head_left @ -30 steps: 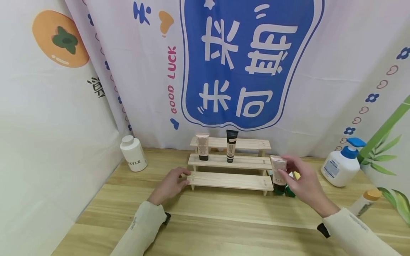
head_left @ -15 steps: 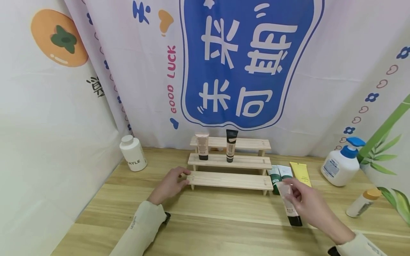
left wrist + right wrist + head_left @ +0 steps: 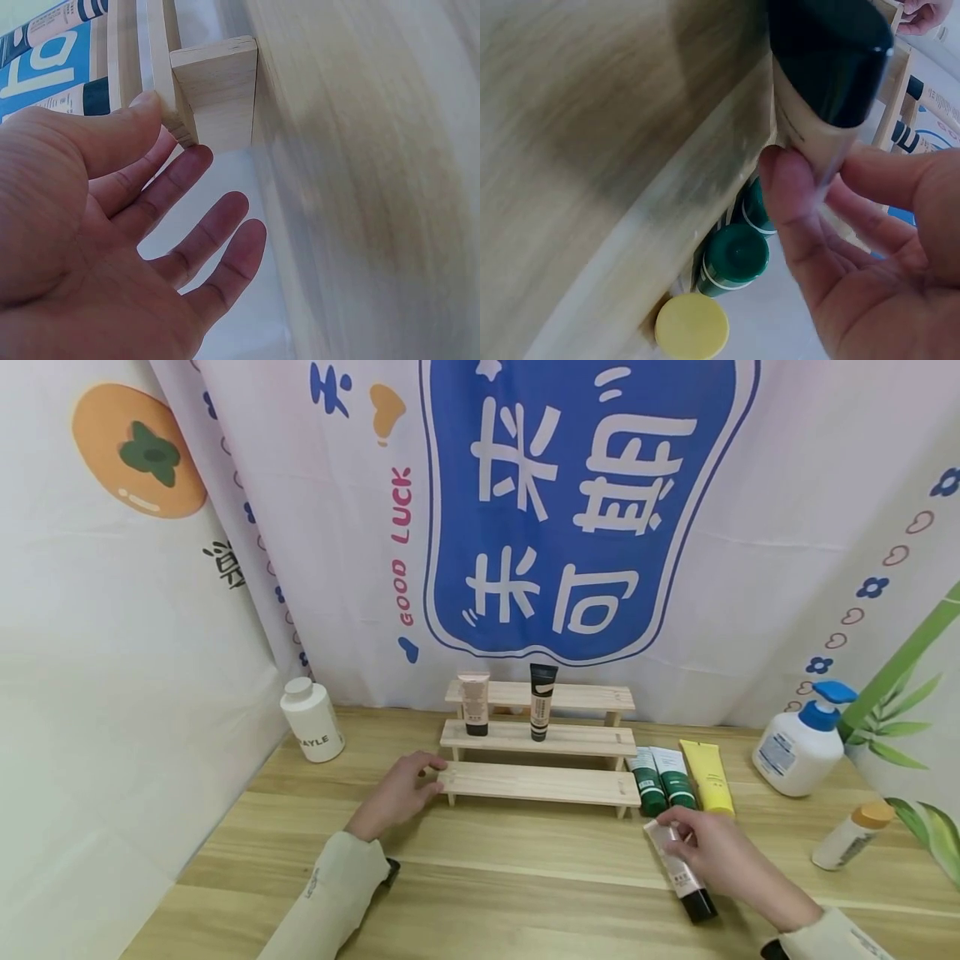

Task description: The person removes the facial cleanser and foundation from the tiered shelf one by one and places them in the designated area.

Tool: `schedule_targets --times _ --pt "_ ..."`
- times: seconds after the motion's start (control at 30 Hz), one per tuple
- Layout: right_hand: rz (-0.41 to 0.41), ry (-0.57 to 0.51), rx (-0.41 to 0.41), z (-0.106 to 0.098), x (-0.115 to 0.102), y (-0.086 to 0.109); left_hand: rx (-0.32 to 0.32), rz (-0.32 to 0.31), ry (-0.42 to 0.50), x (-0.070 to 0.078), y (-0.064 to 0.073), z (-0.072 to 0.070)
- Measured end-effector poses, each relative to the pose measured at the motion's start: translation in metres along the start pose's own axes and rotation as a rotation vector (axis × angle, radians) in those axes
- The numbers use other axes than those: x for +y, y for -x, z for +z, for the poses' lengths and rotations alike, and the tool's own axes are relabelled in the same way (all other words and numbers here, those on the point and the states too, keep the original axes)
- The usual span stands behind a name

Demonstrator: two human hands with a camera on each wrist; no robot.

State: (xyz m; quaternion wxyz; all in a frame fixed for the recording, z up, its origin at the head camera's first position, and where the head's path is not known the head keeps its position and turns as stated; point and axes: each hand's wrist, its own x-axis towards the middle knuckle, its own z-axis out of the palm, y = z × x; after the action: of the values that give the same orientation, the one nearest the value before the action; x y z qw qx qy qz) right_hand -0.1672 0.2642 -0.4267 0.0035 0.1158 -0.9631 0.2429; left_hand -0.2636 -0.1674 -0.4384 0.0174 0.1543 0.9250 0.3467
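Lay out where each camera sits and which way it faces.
Head: worn on the head, facing forward and down over the wooden rack; left hand, right hand and sleeves show.
Left wrist: on that wrist, facing the rack's end; the left hand shows.
Right wrist: on that wrist, facing the held tube; both hands show.
Head and right wrist share the green tubes.

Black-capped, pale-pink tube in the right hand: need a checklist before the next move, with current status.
1. Right hand pinches the black-capped, pale-pink tube: ok.
2. Left hand grips the left end of the three-tier pale wooden rack, lowest tier: ok.
3. Standing pink tube and slim black-and-beige tube upright on the middle tier: ok.
4. Two green-and-white tubes and yellow tube lying right of the rack: ok.
5. Held tube touching the wood-grain table: cannot tell.
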Motion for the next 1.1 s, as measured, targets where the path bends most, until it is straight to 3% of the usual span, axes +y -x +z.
schedule_targets --times 0.33,0.87,1.1 --pt "0.099 0.049 -0.026 0.004 0.007 -0.004 0.001 0.009 0.011 0.0 -0.001 0.001" --pt "0.097 0.055 0.026 0.015 0.008 -0.008 0.006 0.007 0.003 -0.001 0.0 0.002" --pt "0.13 0.125 0.0 0.006 0.0 -0.007 -0.003 0.003 0.028 -0.002 0.0 0.001"
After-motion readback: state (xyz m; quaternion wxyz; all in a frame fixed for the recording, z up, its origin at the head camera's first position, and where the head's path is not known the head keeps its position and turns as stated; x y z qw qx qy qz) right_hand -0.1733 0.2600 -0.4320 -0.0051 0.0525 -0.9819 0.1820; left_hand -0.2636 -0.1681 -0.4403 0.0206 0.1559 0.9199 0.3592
